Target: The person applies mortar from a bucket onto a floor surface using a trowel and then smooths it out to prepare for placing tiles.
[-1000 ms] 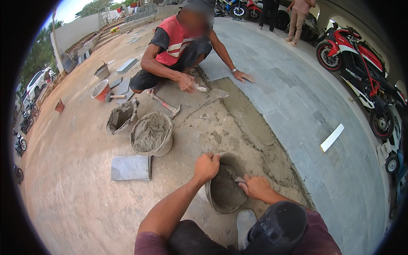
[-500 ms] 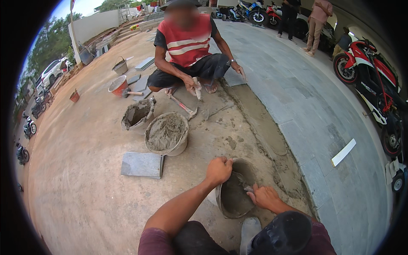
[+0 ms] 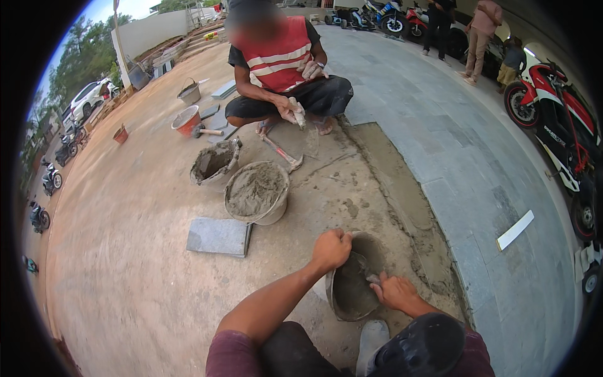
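A tilted bucket (image 3: pixel 372 249) with wet grey mortar (image 3: pixel 352 290) inside stands on the ground in front of me. My left hand (image 3: pixel 333 250) is closed over its upper left rim. In my right hand (image 3: pixel 397 293) is the handle of a mortar-smeared trowel (image 3: pixel 374 278), which reaches into the bucket; its blade is hard to make out. Just right of the bucket runs a strip of spread mortar (image 3: pixel 402 182) along the grey paving. Beyond it squats a co-worker in a red vest (image 3: pixel 279 53), holding a mortar-coated tool (image 3: pixel 298 114) whose kind I cannot tell.
A full mortar bucket (image 3: pixel 286 204) and a smeared bucket (image 3: pixel 196 179) stand left of centre, near stacked grey tiles (image 3: pixel 217 237). A pick-like hammer (image 3: pixel 282 154) and a mallet (image 3: pixel 210 132) lie farther off. A white strip (image 3: pixel 515 230) rests on the paving (image 3: pixel 471 207); motorcycles line the right.
The co-worker's hand on the right has lifted off the paving edge and drawn in above the knee. My hands keep their holds on the bucket and trowel; the whole view has shifted slightly.
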The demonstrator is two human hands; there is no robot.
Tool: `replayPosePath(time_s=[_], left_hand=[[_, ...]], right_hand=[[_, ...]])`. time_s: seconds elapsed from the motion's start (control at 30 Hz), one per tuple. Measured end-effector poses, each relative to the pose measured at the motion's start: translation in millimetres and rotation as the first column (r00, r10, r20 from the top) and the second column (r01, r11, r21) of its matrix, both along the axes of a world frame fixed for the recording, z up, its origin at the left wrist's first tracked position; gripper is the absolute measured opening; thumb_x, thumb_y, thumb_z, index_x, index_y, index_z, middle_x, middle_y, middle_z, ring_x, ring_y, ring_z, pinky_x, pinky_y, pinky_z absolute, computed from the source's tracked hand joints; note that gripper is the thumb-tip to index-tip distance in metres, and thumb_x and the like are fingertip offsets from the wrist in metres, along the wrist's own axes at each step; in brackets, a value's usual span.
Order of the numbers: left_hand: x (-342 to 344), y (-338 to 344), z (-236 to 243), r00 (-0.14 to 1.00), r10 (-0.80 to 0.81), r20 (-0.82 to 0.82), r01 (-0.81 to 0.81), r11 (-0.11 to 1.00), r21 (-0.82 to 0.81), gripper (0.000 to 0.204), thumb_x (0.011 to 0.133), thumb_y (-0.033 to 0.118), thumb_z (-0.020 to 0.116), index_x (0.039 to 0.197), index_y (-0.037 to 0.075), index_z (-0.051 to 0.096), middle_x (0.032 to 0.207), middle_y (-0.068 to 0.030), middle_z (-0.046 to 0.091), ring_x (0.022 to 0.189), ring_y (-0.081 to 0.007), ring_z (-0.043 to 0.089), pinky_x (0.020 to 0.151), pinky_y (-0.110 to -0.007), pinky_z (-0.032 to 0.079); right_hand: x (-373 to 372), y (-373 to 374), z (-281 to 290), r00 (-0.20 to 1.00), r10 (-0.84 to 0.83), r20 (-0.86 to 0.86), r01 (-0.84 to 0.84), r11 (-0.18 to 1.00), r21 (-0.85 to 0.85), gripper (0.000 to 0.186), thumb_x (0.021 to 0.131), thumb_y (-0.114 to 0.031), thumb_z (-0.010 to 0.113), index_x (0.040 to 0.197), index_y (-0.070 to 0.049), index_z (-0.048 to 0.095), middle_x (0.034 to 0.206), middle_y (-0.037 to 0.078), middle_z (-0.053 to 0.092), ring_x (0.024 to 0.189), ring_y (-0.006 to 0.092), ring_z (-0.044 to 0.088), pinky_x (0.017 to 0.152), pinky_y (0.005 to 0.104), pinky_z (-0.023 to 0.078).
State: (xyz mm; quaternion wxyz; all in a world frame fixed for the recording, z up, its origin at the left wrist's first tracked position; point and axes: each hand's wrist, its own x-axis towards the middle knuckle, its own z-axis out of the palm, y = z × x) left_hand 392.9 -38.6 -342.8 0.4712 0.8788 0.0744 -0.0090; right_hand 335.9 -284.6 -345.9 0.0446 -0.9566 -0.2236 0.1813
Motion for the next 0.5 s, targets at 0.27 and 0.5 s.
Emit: replayPosePath(time_s=[0.27, 0.5], left_hand=[[4, 2, -5, 0.997, 0.019, 0.081, -0.018, 1.0, -0.009, 0.043, 0.098, 0.037, 0.059, 0.085, -0.003, 0.069, 0.087, -0.0293, 0.068, 0.089, -0.0476, 0.067, 0.081, -0.052, 0.051], [0, -1, 2, 0.997, -0.02, 0.078, 0.021, 1.0, -0.012, 0.041, 0.097, 0.032, 0.061, 0.078, -0.005, 0.064, 0.079, -0.0313, 0.065, 0.078, -0.0472, 0.067, 0.072, -0.052, 0.05]], right_hand=[[1, -1, -2, 1.0, 0.025, 0.014, -0.025, 0.999, 0.023, 0.053, 0.105, -0.045, 0.053, 0.11, 0.008, 0.061, 0.079, 0.028, 0.07, 0.078, 0.0481, 0.07, 0.073, 0.0566, 0.054], [0, -7, 7, 0.984, -0.038, -0.177, 0.049, 0.997, 0.059, 0.056, 0.108, -0.046, 0.045, 0.119, 0.007, 0.059, 0.096, 0.03, 0.072, 0.096, 0.0501, 0.069, 0.088, 0.0566, 0.054]])
